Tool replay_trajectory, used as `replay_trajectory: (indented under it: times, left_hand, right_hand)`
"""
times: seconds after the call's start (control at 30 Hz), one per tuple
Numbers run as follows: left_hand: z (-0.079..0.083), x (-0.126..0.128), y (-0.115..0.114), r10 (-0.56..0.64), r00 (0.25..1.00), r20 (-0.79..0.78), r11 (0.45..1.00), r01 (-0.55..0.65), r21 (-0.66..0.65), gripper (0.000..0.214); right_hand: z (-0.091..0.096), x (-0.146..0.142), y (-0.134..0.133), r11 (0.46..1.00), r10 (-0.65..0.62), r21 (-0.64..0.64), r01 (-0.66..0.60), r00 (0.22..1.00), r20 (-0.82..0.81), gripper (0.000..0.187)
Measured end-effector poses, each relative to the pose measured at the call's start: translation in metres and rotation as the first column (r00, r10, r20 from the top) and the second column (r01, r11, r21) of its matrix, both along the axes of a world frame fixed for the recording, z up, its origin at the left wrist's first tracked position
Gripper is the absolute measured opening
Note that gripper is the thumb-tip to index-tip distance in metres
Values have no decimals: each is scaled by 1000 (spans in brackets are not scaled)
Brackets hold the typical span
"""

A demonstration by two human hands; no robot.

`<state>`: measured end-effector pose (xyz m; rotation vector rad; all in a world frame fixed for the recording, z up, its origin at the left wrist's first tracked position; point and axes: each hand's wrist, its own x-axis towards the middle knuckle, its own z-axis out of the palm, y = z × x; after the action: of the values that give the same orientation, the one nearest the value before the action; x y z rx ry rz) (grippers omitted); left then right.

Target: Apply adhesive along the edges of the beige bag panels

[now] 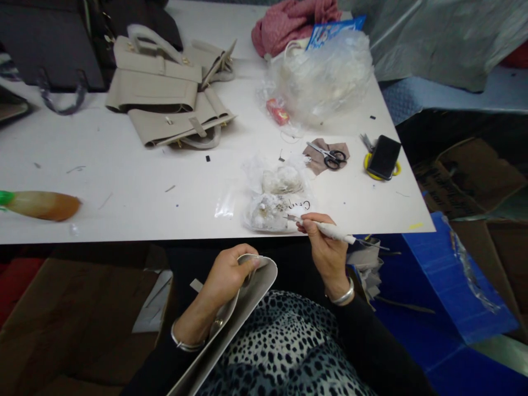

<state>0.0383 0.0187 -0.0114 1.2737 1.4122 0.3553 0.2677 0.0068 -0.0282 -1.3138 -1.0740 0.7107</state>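
My left hand [231, 275] is closed on the top edge of a beige handbag [247, 305], which lies slanted over my lap. Its metal fitting shows below the wrist. Between the fingers of my right hand [328, 253] is a white-handled tool [332, 231] with a small metal tip pointing left; a thin metal piece sticks out behind it. I cannot tell its exact kind. That tip is over or beside a clear plastic bag [268, 213] of small pieces near the table's front edge. A second clear bag [282, 179] sits just behind it.
On the white table [124, 176] are beige handbags [157, 88], a dark bag [49, 44], scissors [330, 155] on brown cloth, a black rectangular object [384, 157] on a yellow ring, a large plastic bag [330, 71] and an orange-brown bottle [45, 205]. A blue bin [429, 286] stands right.
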Motion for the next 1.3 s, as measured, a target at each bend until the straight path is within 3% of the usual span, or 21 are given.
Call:
replay_trajectory:
  times: [0.1, 0.3, 0.5, 0.9, 1.3]
  left_hand:
    - [3, -3, 5, -13, 999, -38, 999, 15, 49, 25]
    - [2, -10, 9, 15, 999, -30, 1000, -15, 13, 27]
    - [1, -12, 9, 20, 1000, 13, 1000, -20, -4, 28]
    - [3, -15, 4, 62, 996, 64, 997, -60, -38, 26]
    - [11, -18, 2, 92, 989, 113, 994, -84, -68, 29]
  right_hand:
    - [0, -5, 3, 999, 39, 17, -41, 993, 110, 13]
    - [1, -9, 8, 995, 93, 5, -96, 973, 211, 13]
    - [14, -10, 9, 981, 96, 95, -167, 854, 511, 12]
    - [8, -10, 9, 988, 139, 3, -156, 887, 441, 15]
    - [0, -9, 4, 985, 84, 92, -147, 866, 492, 13]
